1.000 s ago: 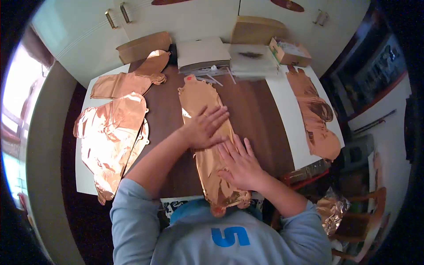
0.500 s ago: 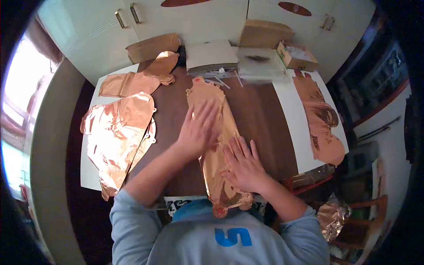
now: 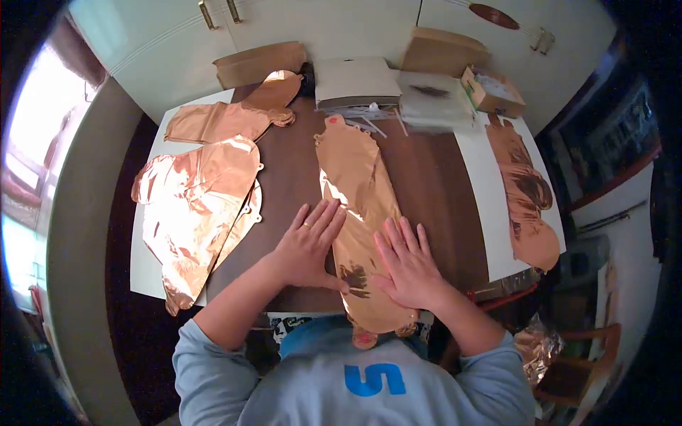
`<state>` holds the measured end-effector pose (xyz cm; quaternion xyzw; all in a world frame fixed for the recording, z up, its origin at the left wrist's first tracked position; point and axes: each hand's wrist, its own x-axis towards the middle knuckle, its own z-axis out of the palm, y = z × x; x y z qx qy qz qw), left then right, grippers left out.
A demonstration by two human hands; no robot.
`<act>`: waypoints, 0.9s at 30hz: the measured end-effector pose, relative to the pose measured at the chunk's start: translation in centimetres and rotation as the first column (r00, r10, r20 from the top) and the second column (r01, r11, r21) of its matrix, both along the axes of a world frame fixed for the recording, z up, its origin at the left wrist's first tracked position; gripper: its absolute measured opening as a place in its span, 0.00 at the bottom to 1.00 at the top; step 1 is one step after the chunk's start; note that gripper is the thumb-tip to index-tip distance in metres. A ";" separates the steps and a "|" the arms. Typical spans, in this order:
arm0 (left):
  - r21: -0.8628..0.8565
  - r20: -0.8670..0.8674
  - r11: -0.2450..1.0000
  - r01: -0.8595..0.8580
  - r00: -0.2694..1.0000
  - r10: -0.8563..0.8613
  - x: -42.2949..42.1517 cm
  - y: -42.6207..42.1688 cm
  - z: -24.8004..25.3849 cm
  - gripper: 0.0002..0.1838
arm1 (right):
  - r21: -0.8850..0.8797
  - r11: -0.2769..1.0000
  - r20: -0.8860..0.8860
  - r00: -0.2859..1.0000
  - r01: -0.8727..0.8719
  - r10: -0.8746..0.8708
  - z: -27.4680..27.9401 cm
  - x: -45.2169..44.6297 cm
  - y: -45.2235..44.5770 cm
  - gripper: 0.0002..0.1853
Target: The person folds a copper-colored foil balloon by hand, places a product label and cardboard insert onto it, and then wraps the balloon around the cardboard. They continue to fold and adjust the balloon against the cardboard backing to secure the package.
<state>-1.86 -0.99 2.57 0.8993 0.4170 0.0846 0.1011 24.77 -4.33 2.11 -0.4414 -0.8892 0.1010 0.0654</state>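
A flat, deflated rose-gold foil balloon (image 3: 359, 170) lies lengthwise on the brown tabletop, its lower end reaching the table's front edge by my body. It has small tabs along its rim and a reddish spot at each end. My left hand (image 3: 307, 247) rests across its left edge, fingers extended, a ring on one finger. Spread flat on the balloon's lower right side is my right hand (image 3: 408, 266). Neither hand grips anything.
More flat foil balloons lie on the left, a large shiny one (image 3: 202, 192) and a folded stack (image 3: 227, 117). Another foil balloon (image 3: 524, 192) is on the right white board. At the back are a white box (image 3: 355, 82), clear plastic bags (image 3: 435, 106) and a small carton (image 3: 494, 96).
My left hand has slid down the balloon toward me and to its left edge. My right hand stays flat at nearly the same place. The view has shifted slightly.
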 end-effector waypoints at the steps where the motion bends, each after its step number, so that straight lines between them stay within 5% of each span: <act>1: 0.009 0.002 1.000 -0.006 1.000 0.006 -0.3 0.7 0.0 0.67 | 0.000 1.000 0.011 1.000 -0.002 0.002 0.0 0.0 0.0 0.44; 9: 0.116 -0.045 0.954 -0.275 0.958 0.282 -2.6 9.2 -2.1 0.58 | 0.015 1.000 0.015 1.000 0.000 0.000 -0.3 0.0 0.1 0.44; 12: 0.326 -0.028 0.873 -0.363 0.919 0.393 -1.6 8.6 -2.3 0.53 | 0.020 1.000 0.046 0.999 -0.007 0.006 -0.3 0.0 0.0 0.44; 15: 0.346 0.107 0.917 -0.200 0.979 0.173 2.0 2.6 -0.5 0.48 | 0.012 1.000 0.001 1.000 -0.004 0.004 -0.2 0.0 0.2 0.42; 16: 0.177 0.120 0.979 -0.097 0.990 0.076 2.8 0.8 -0.2 0.46 | 0.007 1.000 -0.026 1.000 -0.007 0.007 -0.2 0.1 0.2 0.41; 20: 0.091 0.058 0.996 -0.025 0.998 0.020 4.2 -3.4 -1.4 0.44 | -0.025 0.999 -0.051 0.998 -0.040 0.038 0.8 0.7 0.9 0.39; 23: 0.132 0.031 0.991 -0.023 0.999 0.019 4.0 -3.1 -0.9 0.45 | -0.494 0.866 -0.141 0.976 0.074 -0.164 6.9 0.9 6.8 0.35; 25: 0.107 0.055 0.994 -0.027 0.998 0.021 3.9 -3.1 -1.1 0.45 | -0.091 0.993 -0.501 0.858 0.079 -0.114 4.5 1.3 12.7 0.28; 27: 0.119 0.013 0.993 -0.026 1.000 0.024 4.0 -3.1 -1.0 0.45 | -0.008 0.998 -0.472 0.880 0.067 -0.062 4.7 1.0 20.7 0.21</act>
